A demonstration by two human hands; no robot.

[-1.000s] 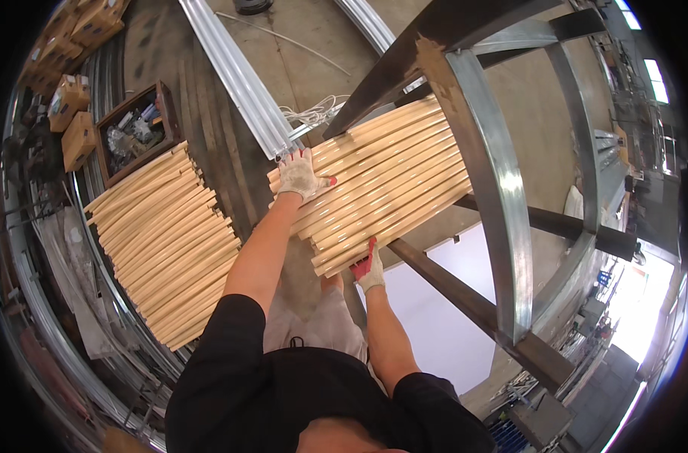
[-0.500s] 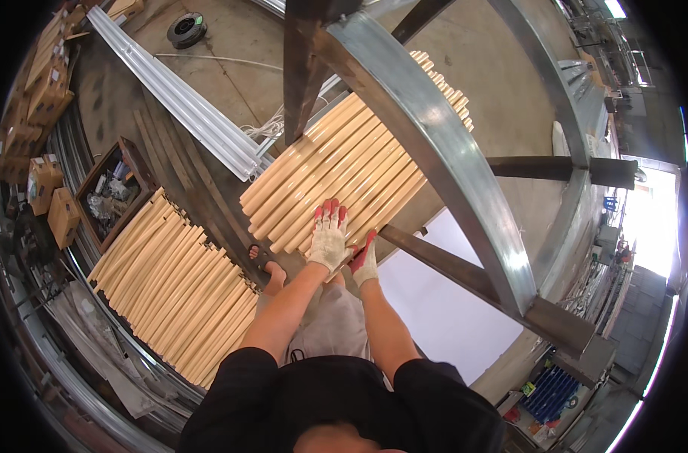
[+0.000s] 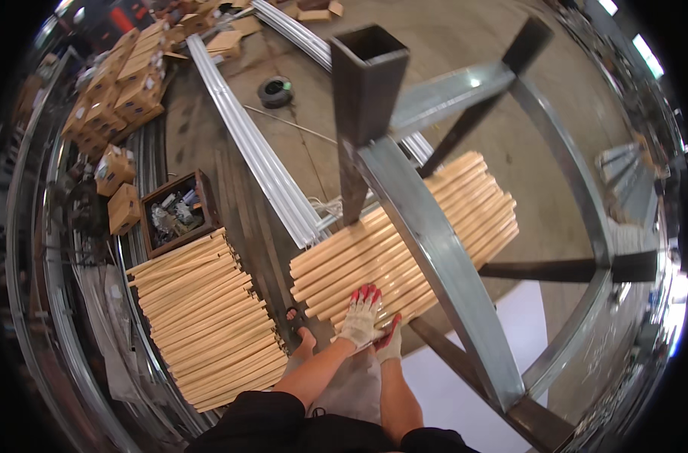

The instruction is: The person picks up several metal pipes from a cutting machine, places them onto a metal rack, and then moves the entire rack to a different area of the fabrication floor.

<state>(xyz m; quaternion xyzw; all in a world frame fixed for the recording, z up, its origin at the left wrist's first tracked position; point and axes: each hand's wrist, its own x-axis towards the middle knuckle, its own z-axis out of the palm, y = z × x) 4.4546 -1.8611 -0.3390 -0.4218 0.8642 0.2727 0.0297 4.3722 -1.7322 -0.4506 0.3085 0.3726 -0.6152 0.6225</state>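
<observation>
Both of my hands wear pale work gloves with red-coated fingers. My left hand [image 3: 361, 317] lies flat on a bundle of glossy tan round poles [image 3: 359, 260], fingers stretched forward over them. My right hand [image 3: 389, 341] rests against the bundle's near edge, fingers extended and thumb apart; its palm side is partly hidden. The poles lie side by side in several layers within a metal frame [image 3: 450, 264] of square tubes. A curved bar of that frame crosses above the bundle and hides part of it.
A second stack of tan poles [image 3: 208, 325] lies left of my feet. Beyond it sit an open box of small parts [image 3: 179, 215] and cardboard boxes [image 3: 125, 94]. Long silver profiles [image 3: 257, 151] and a dark spool [image 3: 274, 92] lie ahead. A white sheet [image 3: 465, 377] is at right.
My view has tilted up and shifted left, so the scene sits lower and farther right and more boxes show. Both hands stay at the same place on the pole bundle.
</observation>
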